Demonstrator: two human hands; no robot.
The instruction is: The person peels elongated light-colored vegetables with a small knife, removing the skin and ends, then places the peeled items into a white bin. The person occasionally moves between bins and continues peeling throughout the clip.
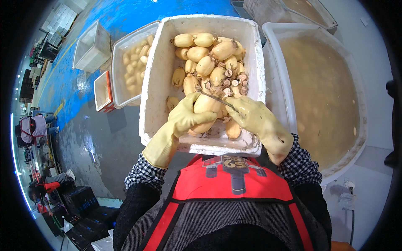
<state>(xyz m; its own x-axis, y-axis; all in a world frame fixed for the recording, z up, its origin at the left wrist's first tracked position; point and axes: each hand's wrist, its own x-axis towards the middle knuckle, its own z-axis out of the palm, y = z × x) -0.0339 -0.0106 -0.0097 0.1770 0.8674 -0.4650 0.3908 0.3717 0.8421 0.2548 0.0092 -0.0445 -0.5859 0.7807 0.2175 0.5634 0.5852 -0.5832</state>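
Observation:
My left hand [185,117], in a pale yellow rubber glove, grips a peeled-looking lotus root segment [205,108] above a white foam box [158,84]. My right hand [251,114], gloved the same way, holds a thin dark blade, apparently a knife [216,98]. Its length crosses the top end of that segment, and its handle is hidden in the glove. Beneath and beyond my hands, the box holds a heap of cream lotus root segments [198,54]. Cut-off root ends [235,82] with holes and dark fibres lie on the heap's right side.
A large white tub [290,91] of murky water stands at right. Left of the foam box is a white tub [117,78] with lotus roots in water. Beyond it stand an empty white bin [91,47] and a small red-edged box [103,91]. People [33,127] are at far left.

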